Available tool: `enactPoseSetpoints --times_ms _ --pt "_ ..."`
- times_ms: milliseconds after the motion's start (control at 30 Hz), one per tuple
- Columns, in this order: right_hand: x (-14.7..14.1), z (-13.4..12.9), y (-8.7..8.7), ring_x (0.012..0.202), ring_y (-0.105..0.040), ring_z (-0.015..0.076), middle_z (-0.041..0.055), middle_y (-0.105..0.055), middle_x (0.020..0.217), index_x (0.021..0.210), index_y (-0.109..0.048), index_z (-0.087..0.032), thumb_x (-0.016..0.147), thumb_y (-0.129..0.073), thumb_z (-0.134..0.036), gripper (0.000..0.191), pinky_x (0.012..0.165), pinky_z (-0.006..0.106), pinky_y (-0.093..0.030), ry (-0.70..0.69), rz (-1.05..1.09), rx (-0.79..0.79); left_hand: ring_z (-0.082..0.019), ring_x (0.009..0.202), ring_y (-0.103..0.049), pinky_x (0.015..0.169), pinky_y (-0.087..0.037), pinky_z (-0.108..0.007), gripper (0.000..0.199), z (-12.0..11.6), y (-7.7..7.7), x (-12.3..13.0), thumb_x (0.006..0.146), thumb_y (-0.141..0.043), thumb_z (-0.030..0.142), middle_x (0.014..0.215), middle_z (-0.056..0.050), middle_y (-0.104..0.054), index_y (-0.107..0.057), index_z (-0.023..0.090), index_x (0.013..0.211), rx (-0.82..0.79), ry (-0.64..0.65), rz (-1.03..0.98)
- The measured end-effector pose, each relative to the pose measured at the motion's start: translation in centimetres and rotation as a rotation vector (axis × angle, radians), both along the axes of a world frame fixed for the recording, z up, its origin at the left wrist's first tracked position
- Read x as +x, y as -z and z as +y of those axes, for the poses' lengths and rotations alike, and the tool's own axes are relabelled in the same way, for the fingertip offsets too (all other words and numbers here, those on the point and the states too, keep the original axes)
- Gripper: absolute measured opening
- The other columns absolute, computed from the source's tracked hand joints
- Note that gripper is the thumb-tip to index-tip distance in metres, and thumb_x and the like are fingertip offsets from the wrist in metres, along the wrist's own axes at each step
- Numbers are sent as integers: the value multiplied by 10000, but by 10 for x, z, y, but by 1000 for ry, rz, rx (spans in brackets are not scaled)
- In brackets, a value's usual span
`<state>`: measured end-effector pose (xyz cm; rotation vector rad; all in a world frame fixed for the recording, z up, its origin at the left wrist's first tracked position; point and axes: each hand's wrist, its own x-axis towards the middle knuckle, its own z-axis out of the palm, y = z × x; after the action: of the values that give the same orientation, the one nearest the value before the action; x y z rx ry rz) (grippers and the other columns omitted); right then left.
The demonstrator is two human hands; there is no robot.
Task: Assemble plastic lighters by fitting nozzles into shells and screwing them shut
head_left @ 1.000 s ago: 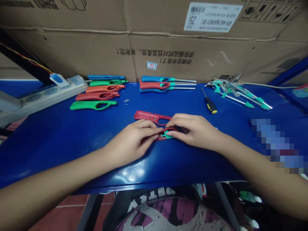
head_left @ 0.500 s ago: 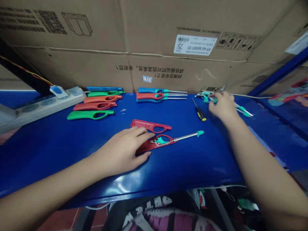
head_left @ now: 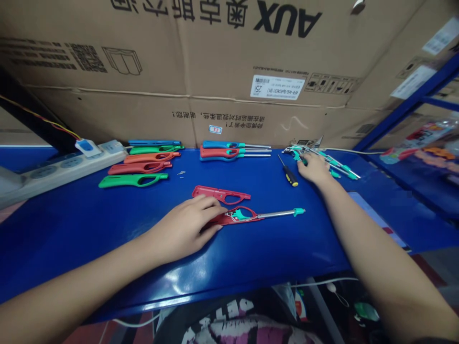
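My left hand (head_left: 190, 222) is closed around the handle end of an opened red lighter half (head_left: 224, 219), which lies on the table. A teal trigger (head_left: 239, 215) and white wires sit inside it. From its front, a metal tube (head_left: 276, 213) with a teal tip points right. Just beyond my fingers rests the matching red cover half (head_left: 224, 194). My right hand (head_left: 314, 168) reaches into a pile of teal lighter inserts with metal tubes (head_left: 344, 169). Its fingers are curled down and partly hidden, so what they pinch is unclear.
A black-and-yellow screwdriver (head_left: 289, 176) lies left of the pile. Assembled lighters (head_left: 218, 153) and several coloured shells (head_left: 134, 179) line the back. Small pins (head_left: 181, 173) lie between. A power strip (head_left: 68, 165) is at left; a cardboard box (head_left: 150, 114) stands behind, and a flat screen (head_left: 376, 217) lies right.
The view has tilted up and shifted a little. My right hand stays at the pile, its fingers lower among the inserts. My left hand keeps hold of the red lighter half.
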<state>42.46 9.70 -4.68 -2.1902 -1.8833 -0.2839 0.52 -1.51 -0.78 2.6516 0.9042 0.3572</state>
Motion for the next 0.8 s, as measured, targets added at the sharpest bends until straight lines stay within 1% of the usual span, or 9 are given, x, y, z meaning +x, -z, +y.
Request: enactPoseSetpoints --times_ms 100,267,400,467,533,600,700,800 --pt "-4 0 -4 1246 -513 399 202 -638 1278 1200 -697 -143 889 -474 -309 418 1024 607 -398 82 36 5 -247 1064 -610 914 -527 -406 274 1 2 0 996 -509 258 1166 -90 -647 -646 222 1230 6 12 -19" --pt "-10 -1 -13 1191 -591 372 206 -692 1201 1118 -741 -119 873 -503 -269 373 1038 535 -417 117 84 -14 -248 1084 -606 932 -524 -416 277 3 4 1 1005 -499 268 1180 -90 -646 -647 211 1232 16 17 -23" --pt "-11 0 -13 1146 -628 376 193 -726 1157 1151 -736 -127 848 -544 -248 378 1043 558 -405 127 114 -31 -249 1090 -609 931 -524 -415 279 3 4 1 1005 -499 266 1187 -88 -646 -645 216 1237 23 12 -20" --pt "-12 0 -13 1163 -618 370 200 -719 1170 1123 -745 -120 838 -546 -231 365 1049 548 -407 115 126 -20 -247 1097 -607 936 -521 -414 280 3 4 1 1005 -499 258 1195 -85 -644 -643 220 1243 23 14 -20" --pt "-13 0 -13 1193 -595 357 211 -710 1170 1066 -757 -104 827 -538 -209 341 1053 514 -420 91 141 6 -246 1105 -604 945 -518 -415 281 4 5 1 1004 -502 250 1197 -83 -643 -643 221 1245 24 17 -21" --pt "-14 -1 -16 1203 -581 347 221 -711 1122 997 -762 -86 811 -525 -182 315 1055 475 -432 62 160 44 -247 1106 -602 948 -516 -416 281 4 6 1 1001 -505 246 1188 -86 -644 -644 218 1244 25 18 -25" --pt "-16 -4 -25 1156 -605 341 231 -705 1069 921 -754 -81 788 -506 -140 288 1049 450 -449 21 202 131 -251 1104 -600 946 -518 -421 289 4 6 1 1000 -503 242 1181 -92 -646 -646 216 1250 21 20 -28" --pt "-25 -10 -36 1104 -638 317 211 -692 1097 931 -734 -117 824 -477 -149 281 1028 456 -475 -34 249 245 -258 1101 -605 948 -522 -437 287 3 5 0 993 -524 264 1185 -94 -652 -656 223 1245 17 19 -38"
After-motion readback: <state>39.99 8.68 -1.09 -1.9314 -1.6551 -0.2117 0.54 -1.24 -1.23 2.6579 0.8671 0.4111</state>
